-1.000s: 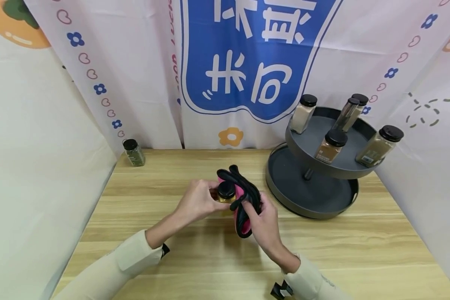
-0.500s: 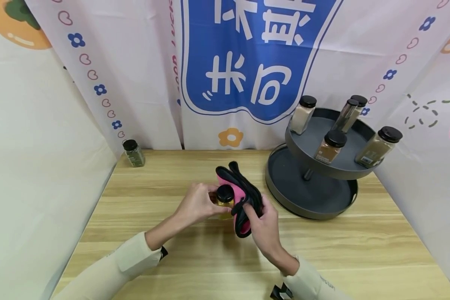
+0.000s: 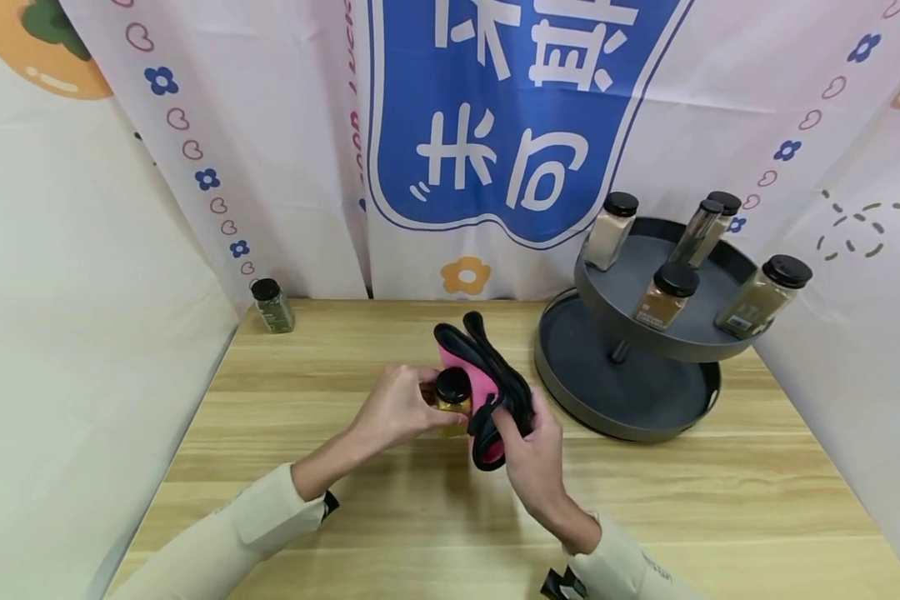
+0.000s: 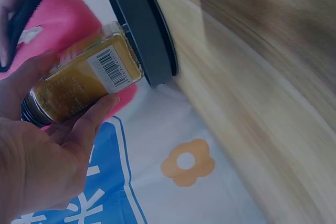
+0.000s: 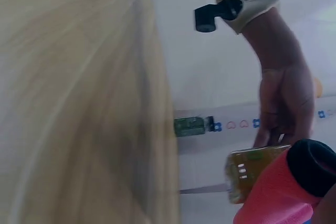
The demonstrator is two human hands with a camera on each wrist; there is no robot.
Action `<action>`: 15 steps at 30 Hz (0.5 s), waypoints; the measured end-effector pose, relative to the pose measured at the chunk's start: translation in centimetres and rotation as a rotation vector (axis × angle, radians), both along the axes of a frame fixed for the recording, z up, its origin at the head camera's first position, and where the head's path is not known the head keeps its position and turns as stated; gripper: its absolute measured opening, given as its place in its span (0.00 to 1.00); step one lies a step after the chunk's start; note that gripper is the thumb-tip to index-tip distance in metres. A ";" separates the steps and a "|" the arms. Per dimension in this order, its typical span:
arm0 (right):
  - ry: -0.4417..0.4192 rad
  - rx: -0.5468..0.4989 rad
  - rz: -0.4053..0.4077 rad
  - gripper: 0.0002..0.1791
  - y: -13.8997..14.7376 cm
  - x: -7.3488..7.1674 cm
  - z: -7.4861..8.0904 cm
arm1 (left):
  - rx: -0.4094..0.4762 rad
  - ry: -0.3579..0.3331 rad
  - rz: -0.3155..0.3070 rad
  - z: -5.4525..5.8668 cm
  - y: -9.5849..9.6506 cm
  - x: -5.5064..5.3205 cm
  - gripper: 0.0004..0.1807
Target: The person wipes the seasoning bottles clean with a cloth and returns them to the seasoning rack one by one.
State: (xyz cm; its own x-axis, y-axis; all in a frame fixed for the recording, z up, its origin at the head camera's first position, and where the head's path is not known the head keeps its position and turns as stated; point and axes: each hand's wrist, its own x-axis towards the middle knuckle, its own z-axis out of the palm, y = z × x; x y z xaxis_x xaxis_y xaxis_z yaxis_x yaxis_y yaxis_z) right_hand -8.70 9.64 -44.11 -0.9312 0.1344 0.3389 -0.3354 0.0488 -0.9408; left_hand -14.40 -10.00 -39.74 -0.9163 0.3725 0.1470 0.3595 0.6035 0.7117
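Observation:
My left hand [image 3: 397,406] grips a square glass spice jar [image 4: 79,83] with a black lid and yellow-brown contents. The jar is upright above the wooden table, and its barcode label shows in the left wrist view. Beside it, on the right, is a folded pink cloth with thick black edging [image 3: 483,387]. My right hand [image 3: 536,454] holds this cloth at its right side, the thumb over a black fold. The pink face of the cloth lies close against the jar; whether they touch is hard to tell. My right fingers are mostly hidden behind the cloth.
A two-tier grey round stand [image 3: 622,408] is at the right, with several black-lidded spice jars on its upper tier, one of them brown [image 3: 662,302]. A green spice jar [image 3: 273,308] stands at the table's back left corner. Printed fabric [image 3: 307,167] hangs behind.
The cloth has tilted, its upper end rising toward the back and more pink showing. The jar has shifted only slightly, still gripped by my left hand. The view has moved a little.

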 end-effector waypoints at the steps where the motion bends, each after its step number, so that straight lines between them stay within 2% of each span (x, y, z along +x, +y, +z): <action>1: 0.016 0.006 -0.002 0.04 0.0 0.0 -0.1 | 0.003 0.002 -0.001 0.0 0.0 0.0 0.20; 3: 0.011 0.021 0.010 0.04 0.0 -0.1 -0.4 | 0.019 -0.004 -0.001 0.1 0.0 0.0 0.20; 9: -0.095 0.087 0.050 0.04 0.4 -0.5 -1.6 | 0.084 -0.045 -0.010 0.5 -0.4 0.2 0.18; 15: -0.095 0.092 0.031 0.06 1.1 -0.8 -1.7 | 0.095 -0.070 -0.039 0.6 -1.1 0.2 0.22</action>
